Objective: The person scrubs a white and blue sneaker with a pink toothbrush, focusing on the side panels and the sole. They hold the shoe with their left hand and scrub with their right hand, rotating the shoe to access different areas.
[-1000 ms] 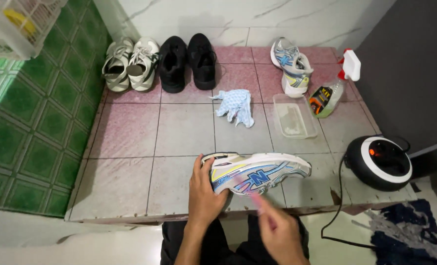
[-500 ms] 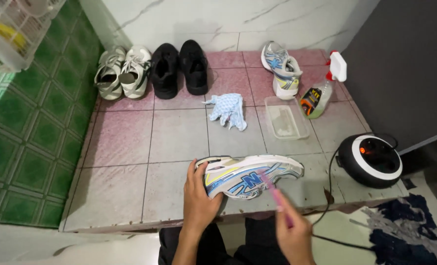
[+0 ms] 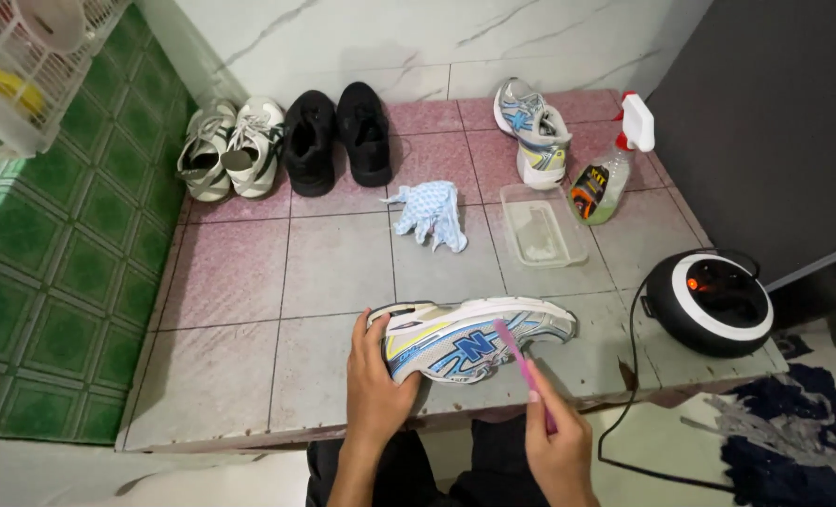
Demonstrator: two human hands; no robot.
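Observation:
A white, blue and yellow sneaker (image 3: 474, 340) lies on its side near the front edge of the pink tiled platform (image 3: 239, 282). My left hand (image 3: 376, 387) grips its heel end. In my right hand (image 3: 559, 439) is a pink toothbrush (image 3: 519, 361), whose head touches the sneaker's side. The matching sneaker (image 3: 529, 141) stands at the back right.
A blue-white cloth (image 3: 429, 214), a clear shallow tray (image 3: 540, 225) and a spray bottle (image 3: 609, 171) sit behind. White-green sneakers (image 3: 230, 148) and black shoes (image 3: 339, 136) line the back wall. A round black-white device (image 3: 711, 300) with a cord sits at right. Green tiled wall at left.
My right hand has brought the pink toothbrush onto the sneaker's side. The view has shifted slightly; my left hand keeps its hold on the heel.

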